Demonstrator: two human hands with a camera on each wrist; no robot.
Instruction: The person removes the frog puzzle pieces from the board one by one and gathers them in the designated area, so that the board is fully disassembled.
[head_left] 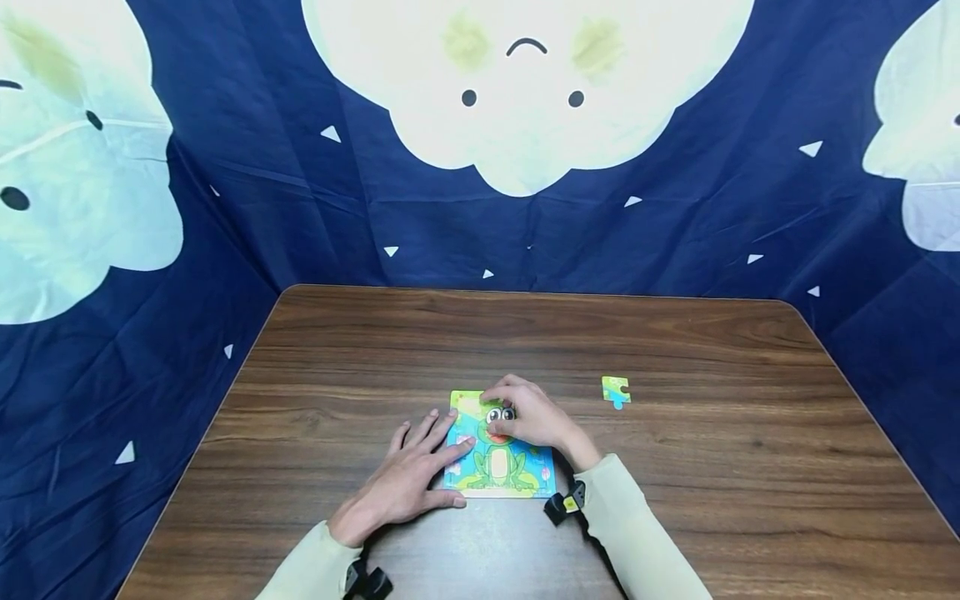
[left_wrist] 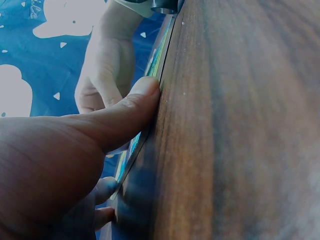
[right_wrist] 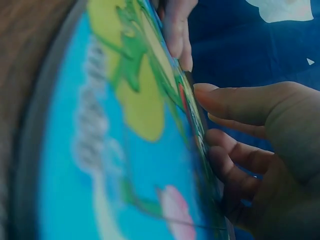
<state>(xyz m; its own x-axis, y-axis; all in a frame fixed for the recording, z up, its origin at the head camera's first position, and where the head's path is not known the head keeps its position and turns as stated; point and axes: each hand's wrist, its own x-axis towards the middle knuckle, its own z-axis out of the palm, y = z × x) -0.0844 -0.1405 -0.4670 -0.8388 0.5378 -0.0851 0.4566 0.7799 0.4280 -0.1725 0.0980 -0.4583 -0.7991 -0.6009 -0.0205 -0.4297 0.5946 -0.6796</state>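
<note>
A frog jigsaw puzzle (head_left: pixel 498 467) in a flat tray lies near the middle of the table, its picture bright blue and green. My left hand (head_left: pixel 408 477) rests along its left side with fingers spread; in the left wrist view the thumb (left_wrist: pixel 145 86) touches the tray's edge. Over the upper part bends my right hand (head_left: pixel 532 415), thumb and fingers curled around the puzzle piece (head_left: pixel 500 414) with the frog's eyes. The right wrist view has the right fingertips (right_wrist: pixel 216 142) right at the picture's surface. The puzzle's upper right corner is hidden beneath this hand.
One loose puzzle piece (head_left: pixel 616 390), green-yellow and blue, lies on the wooden table (head_left: pixel 735 433) to the right of the puzzle. Dark blue cloth (head_left: pixel 450 225) with cloud prints hangs behind and at both sides of the table.
</note>
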